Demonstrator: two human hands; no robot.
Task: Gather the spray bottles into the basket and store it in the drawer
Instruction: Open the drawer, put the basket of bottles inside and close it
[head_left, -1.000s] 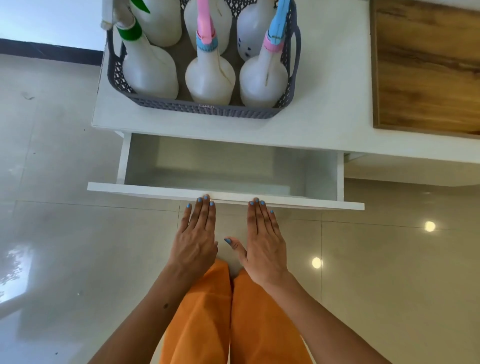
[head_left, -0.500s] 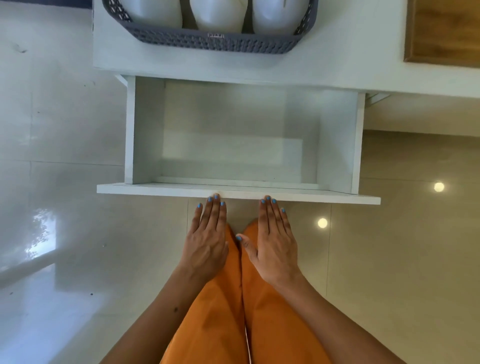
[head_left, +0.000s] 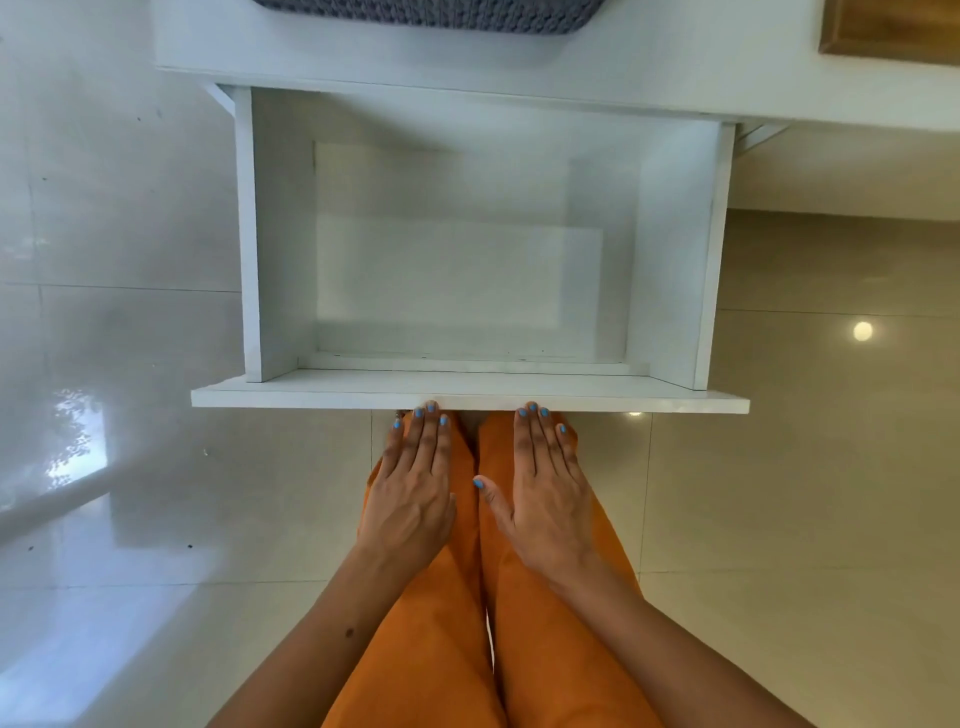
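The drawer (head_left: 467, 249) stands pulled far out from under the white tabletop (head_left: 675, 57), its white inside bare. Its front panel (head_left: 311, 399) is the edge nearest the person.

Both hands lie flat, palms down, just on the near side of that front panel. The left hand (head_left: 410, 493) has its fingers straight and close together, the tips touching or all but touching the panel's edge; whether they press on it cannot be told. The right hand (head_left: 545, 499) sits just beside it, to the right, its fingers likewise straight and together with the tips at the same edge and the thumb angled out toward the left hand. Neither grip is closed on anything; both are flat and spread open. The nails are painted blue.

The basket (head_left: 431, 13) stands on the tabletop beyond the drawer, at the far side from the hands; only its grey woven lower wall shows at the top edge of the view, and the bottles in it are out of sight. A wooden board (head_left: 893, 26) lies on the tabletop to the right of the drawer's line, well apart from the basket.

Below the hands are orange trouser legs (head_left: 447, 649), and glossy floor tiles (head_left: 779, 467) spread on both sides of the drawer.
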